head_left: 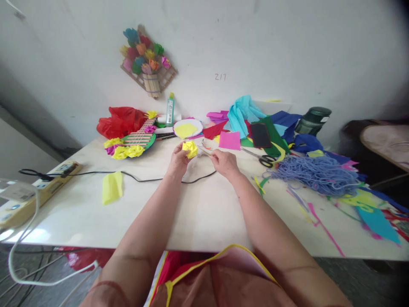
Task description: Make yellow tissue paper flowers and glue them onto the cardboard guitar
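Observation:
My left hand (179,158) is closed on a yellow crepe-paper flower (190,149), held above the middle of the white table (207,213). My right hand (225,162) pinches a thin pale stick (205,150). The stick's far end points left toward the flower; whether it touches the petals I cannot tell. Behind the hands lies a round white-rimmed piece (195,123) with a yellow centre. A folded yellow paper sheet (112,188) rests to the left of my left hand. Black-handled scissors (266,160) lie to the right of my right hand.
A black cable (143,181) runs across the table from a power strip (41,192). At the back left stand a decorated round craft (137,143) and a green bottle (170,110). Rightward lie a pink sheet (229,140), a phone (260,135), blue cord (316,172) and a dark jar (313,120).

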The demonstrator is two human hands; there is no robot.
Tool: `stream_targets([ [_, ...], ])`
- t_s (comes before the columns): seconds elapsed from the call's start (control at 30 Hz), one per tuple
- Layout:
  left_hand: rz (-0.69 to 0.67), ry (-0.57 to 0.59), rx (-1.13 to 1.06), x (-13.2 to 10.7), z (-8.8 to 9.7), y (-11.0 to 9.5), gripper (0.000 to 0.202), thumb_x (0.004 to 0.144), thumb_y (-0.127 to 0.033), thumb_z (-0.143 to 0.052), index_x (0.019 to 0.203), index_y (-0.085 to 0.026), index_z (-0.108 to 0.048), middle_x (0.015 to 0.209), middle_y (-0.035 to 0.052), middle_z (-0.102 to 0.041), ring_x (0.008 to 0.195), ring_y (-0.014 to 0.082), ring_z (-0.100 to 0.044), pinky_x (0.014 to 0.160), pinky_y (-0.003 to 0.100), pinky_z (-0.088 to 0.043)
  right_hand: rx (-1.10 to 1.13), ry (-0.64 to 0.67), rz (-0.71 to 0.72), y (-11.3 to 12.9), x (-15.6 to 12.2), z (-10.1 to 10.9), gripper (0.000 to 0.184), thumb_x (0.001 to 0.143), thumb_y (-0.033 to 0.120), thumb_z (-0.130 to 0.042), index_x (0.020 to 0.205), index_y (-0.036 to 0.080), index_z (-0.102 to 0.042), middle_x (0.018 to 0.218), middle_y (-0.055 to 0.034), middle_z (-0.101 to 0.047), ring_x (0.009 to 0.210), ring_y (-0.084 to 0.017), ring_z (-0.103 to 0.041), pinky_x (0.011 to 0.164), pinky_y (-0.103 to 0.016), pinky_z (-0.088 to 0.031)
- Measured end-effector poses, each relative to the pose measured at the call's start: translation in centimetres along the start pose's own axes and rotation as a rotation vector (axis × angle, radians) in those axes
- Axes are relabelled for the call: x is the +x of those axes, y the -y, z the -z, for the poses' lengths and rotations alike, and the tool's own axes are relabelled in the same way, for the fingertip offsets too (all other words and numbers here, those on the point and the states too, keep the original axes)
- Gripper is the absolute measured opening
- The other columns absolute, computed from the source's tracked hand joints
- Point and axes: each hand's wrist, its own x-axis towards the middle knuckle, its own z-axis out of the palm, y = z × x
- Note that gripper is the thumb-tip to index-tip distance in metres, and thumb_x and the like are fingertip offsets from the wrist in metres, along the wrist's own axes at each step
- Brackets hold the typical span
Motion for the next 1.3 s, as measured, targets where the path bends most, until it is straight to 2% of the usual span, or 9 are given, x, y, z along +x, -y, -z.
stream_targets([
  [0.53, -0.020, -0.003, -0.005, 0.24, 0.24, 0.16, 0.057, 0.056, -0.003, -0.063, 0.108, -0.023, -0.059, 0.097, 0.0018, -0.066, 0.083, 0.0164, -0.064, 0.070, 0.029, -0.056, 0.013, -0.027, 0.024, -0.06, 0.03, -0.10, 0.022, 0.089, 0.031, -0.051, 0.095, 0.024, -0.070, 0.083, -0.0055, -0.076, 0.078, -0.020, -0.067, 0.064, -0.027, -0.037],
  [0.93, -0.025, 0.022, -0.011, 0.18, 0.26, 0.18, 0.052, 0.056, -0.005, -0.063, 0.104, -0.023, -0.059, 0.097, 0.0011, -0.065, 0.083, 0.0157, -0.064, 0.070, 0.028, -0.056, -0.002, 0.009, 0.000, 0.18, -0.02, 0.15, 0.023, 0.090, 0.032, -0.050, 0.098, 0.023, -0.070, 0.088, -0.0067, -0.076, 0.082, -0.021, -0.067, 0.067, -0.028, -0.038],
  [1.17, -0.026, -0.009, 0.019, 0.14, 0.19, 0.12, 0.051, 0.056, -0.006, -0.064, 0.103, -0.024, -0.058, 0.097, 0.0007, -0.065, 0.084, 0.0166, -0.065, 0.068, 0.027, -0.055, 0.001, 0.022, -0.013, 0.24, -0.09, 0.09, 0.025, 0.090, 0.032, -0.049, 0.099, 0.023, -0.070, 0.088, -0.0068, -0.075, 0.083, -0.021, -0.067, 0.068, -0.028, -0.038],
  [1.3, 0.007, -0.020, 0.026, 0.18, 0.23, 0.05, 0.051, 0.057, -0.009, -0.064, 0.105, -0.023, -0.055, 0.095, 0.0014, -0.066, 0.080, 0.0166, -0.066, 0.064, 0.027, -0.054, -0.033, 0.034, -0.069, -0.01, -0.03, -0.18, 0.028, 0.092, 0.033, -0.045, 0.102, 0.022, -0.070, 0.091, -0.0075, -0.075, 0.086, -0.022, -0.067, 0.069, -0.029, -0.038],
])
